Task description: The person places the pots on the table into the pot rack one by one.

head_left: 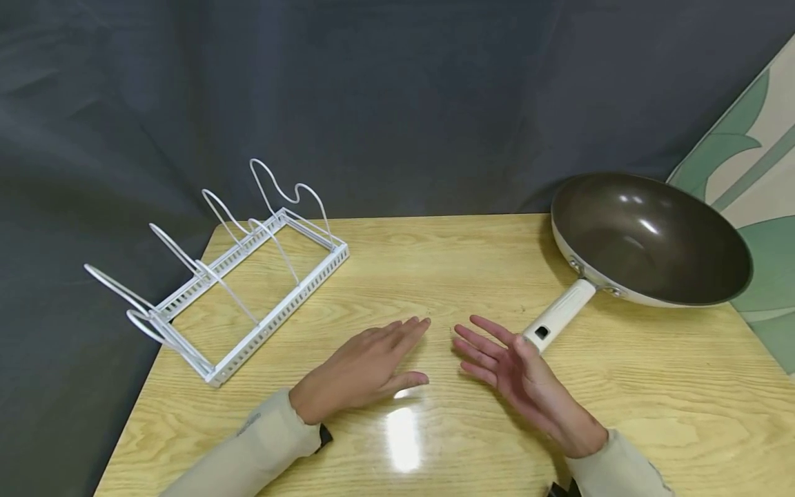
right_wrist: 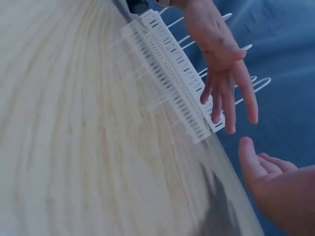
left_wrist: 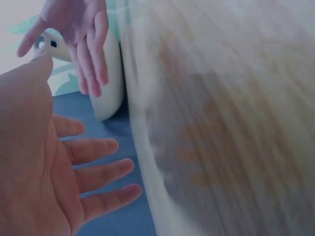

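Both hands hover empty with fingers spread over the pale wooden table, the right hand just beside the white handle of the dark-lined frying pan, the left hand near the white wire rack.

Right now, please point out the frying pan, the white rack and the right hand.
frying pan (head_left: 646, 238), head view, dark inner bowl.
white rack (head_left: 282, 314), head view, slotted side rail.
right hand (head_left: 528, 376), head view, middle of the palm.
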Motion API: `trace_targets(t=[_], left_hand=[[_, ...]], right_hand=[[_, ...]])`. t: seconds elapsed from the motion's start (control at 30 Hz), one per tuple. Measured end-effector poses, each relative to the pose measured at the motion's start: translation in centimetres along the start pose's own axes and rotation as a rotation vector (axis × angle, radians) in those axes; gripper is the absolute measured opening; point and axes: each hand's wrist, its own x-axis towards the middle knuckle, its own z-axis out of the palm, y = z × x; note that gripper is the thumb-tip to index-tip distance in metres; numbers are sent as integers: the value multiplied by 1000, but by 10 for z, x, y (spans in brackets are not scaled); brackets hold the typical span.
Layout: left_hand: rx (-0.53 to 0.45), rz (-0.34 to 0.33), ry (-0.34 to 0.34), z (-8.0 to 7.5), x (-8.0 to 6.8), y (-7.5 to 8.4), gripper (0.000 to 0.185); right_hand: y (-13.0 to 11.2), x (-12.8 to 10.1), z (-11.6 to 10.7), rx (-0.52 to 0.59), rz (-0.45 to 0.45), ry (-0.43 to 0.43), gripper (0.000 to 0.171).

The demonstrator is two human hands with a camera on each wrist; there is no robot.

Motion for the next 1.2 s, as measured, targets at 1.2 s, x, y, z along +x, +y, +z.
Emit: trace_targets(t=[1.2], left_hand=[[53, 4, 32, -1, 9, 13, 86]], right_hand=[[-26, -5, -31, 697, -167, 61, 86]])
